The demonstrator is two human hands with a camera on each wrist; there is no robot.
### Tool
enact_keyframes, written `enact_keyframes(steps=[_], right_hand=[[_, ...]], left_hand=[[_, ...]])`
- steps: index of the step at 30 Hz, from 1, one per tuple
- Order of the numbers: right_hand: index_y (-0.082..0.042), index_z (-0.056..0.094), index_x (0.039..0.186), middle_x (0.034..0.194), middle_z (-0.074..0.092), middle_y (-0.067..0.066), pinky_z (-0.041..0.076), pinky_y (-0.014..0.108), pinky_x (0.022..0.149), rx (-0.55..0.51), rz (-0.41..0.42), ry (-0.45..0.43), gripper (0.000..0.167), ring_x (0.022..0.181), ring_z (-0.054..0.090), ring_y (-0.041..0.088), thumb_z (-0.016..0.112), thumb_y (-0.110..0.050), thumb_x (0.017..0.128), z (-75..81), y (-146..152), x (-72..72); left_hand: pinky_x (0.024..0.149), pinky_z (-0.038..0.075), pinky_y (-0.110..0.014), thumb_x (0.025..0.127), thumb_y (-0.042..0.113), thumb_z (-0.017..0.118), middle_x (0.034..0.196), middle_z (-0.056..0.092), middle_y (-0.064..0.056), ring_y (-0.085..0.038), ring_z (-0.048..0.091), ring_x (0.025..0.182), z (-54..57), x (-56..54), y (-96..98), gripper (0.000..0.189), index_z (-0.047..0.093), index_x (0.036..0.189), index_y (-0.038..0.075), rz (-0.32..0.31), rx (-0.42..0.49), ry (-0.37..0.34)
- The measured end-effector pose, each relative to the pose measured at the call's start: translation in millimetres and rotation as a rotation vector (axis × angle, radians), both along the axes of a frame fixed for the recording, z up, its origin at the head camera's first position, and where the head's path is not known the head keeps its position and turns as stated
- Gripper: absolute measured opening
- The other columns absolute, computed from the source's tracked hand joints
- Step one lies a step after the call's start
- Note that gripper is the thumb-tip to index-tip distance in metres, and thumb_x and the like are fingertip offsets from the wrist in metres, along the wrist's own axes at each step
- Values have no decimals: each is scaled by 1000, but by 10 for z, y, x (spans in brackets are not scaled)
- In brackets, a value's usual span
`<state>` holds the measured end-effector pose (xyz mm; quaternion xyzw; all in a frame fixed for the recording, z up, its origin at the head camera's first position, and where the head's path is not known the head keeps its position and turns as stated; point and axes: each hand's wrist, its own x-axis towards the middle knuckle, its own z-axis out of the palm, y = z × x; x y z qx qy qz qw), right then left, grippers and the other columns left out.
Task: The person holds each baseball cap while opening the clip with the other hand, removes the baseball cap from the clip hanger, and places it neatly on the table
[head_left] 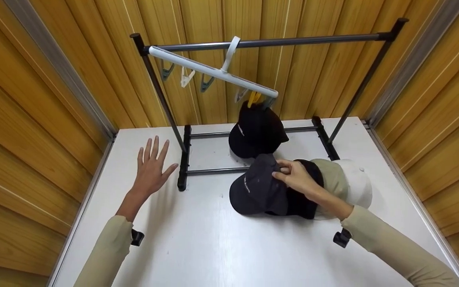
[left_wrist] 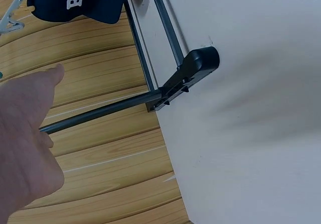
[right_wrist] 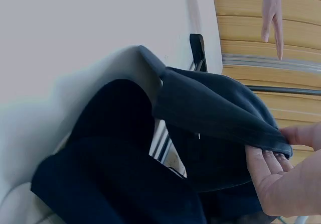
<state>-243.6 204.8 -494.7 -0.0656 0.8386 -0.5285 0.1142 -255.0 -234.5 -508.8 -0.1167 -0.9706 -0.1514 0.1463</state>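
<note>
My right hand (head_left: 296,177) pinches the back edge of a dark grey cap (head_left: 259,189); in the right wrist view the thumb is on one side of the cap's edge (right_wrist: 220,118) and the fingers on the other. Behind it stand a black cap (head_left: 301,203), a beige cap (head_left: 333,175) and a white cap (head_left: 359,183) in a row. My left hand (head_left: 150,169) is held with fingers spread beside the rack's left post, holding nothing. Another black cap (head_left: 255,131) hangs by a yellow clip (head_left: 254,98) from a white clip hanger (head_left: 213,71).
The hanger hooks over the top bar of a dark metal rack (head_left: 309,40). More clips (head_left: 187,76) dangle along the hanger's left part. The rack's feet (head_left: 183,159) stand on a white tabletop (head_left: 197,239), with wood-patterned walls (head_left: 201,24) around it.
</note>
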Motion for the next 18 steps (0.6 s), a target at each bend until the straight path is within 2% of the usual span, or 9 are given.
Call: enact_keyframes(steps=[3, 8, 18], right_hand=[[6, 46, 149, 137, 61, 30, 55, 21, 64, -16, 10, -50, 56, 92, 70, 13, 63, -10, 98, -28, 46, -1], [9, 39, 152, 136, 61, 33, 59, 25, 67, -40, 42, -99, 58, 90, 72, 14, 61, -9, 101, -81, 131, 8], [12, 41, 148, 129, 66, 31, 62, 29, 69, -78, 82, -154, 53, 87, 74, 14, 58, -8, 103, -162, 319, 73]], left_hand=[[124, 6, -65, 99, 38, 65, 170, 14, -25, -45, 9, 158, 8, -7, 42, 77, 30, 161, 9, -13, 5, 1], [124, 6, -65, 99, 37, 66, 170, 14, -25, -45, 9, 158, -23, -10, 65, 78, 29, 161, 8, -22, 28, -16], [125, 3, -64, 100, 40, 64, 171, 12, -23, -43, 6, 159, -72, -29, 12, 80, 24, 163, 10, 9, 5, -84]])
